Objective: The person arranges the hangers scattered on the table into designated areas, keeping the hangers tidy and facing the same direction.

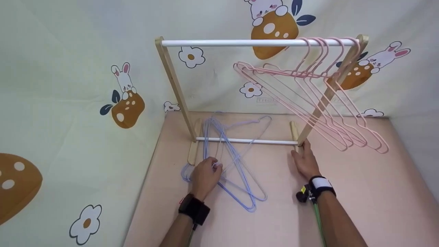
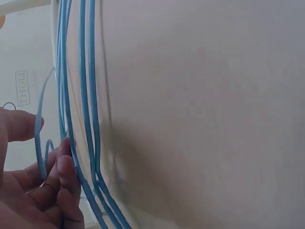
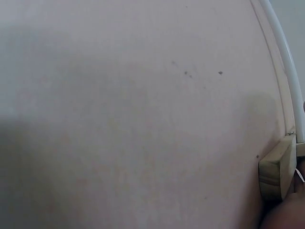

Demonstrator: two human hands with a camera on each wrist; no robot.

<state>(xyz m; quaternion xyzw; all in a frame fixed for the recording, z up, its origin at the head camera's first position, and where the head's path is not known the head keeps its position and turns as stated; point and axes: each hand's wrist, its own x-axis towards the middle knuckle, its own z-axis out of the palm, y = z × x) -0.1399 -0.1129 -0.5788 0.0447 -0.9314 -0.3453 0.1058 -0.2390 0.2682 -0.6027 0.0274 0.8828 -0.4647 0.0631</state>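
Nearest me, my right forearm (image 1: 343,219) and left forearm (image 1: 176,230) reach in over the pink bench (image 1: 264,226), each with a device strapped at the wrist. My hands are well apart. With the left hand (image 1: 206,173) I hold blue wire among the blue hangers (image 2: 93,86), fingers curled in at it; how many wires I have, I cannot tell. With the right hand (image 1: 306,163) I grip the right foot (image 3: 278,171) of the rack (image 1: 223,43), thumb on one side and fingers on the other.

Those blue hangers lie overlapping on the left part of the bench, reaching across the lower rail (image 1: 274,141). The pink hangers (image 1: 301,74) hang by their hooks toward the right end of the top rail.

I take the step in hand to be getting a clean hold on the blue wire while I steady the rack. To do it well, I should feel for one frame and keep my fingertips from straying round its neighbours. A slow, small lift would show me what is snagged, and any drag on the lower rail could tug the rack. So my right grip should stay low and firm, lest a jolt set the pink ones swinging.
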